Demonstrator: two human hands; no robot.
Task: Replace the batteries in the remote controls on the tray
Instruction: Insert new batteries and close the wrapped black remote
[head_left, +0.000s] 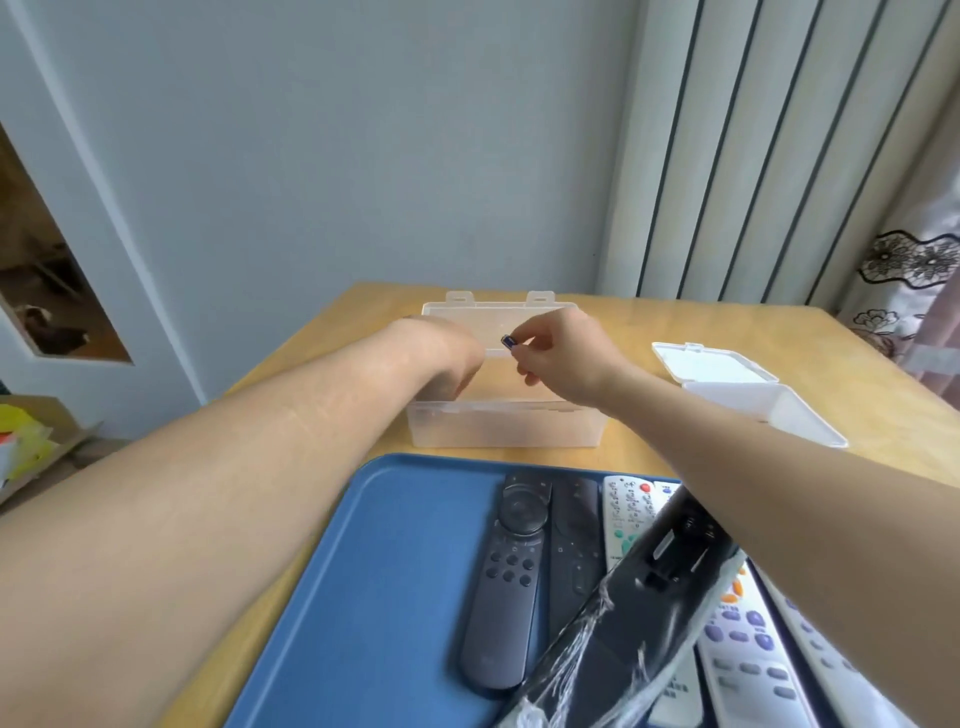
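Note:
A blue tray (395, 561) at the table's near edge carries several remote controls. A dark grey remote (506, 587) lies face up beside another dark one. A black remote (644, 603) rests across them with its battery bay uncovered and showing no batteries. White remotes (748, 654) lie at the right. Behind the tray stands a clear plastic box (506, 426) with its lid up. My right hand (561, 358) pinches a small blue battery (508, 341) above that box. My left hand (441, 348) reaches down into the box; its fingers are hidden.
A second, white plastic box (753, 395) with its lid open sits at the right of the wooden table (675, 322). A wall and a radiator stand behind the table. A curtain hangs at far right.

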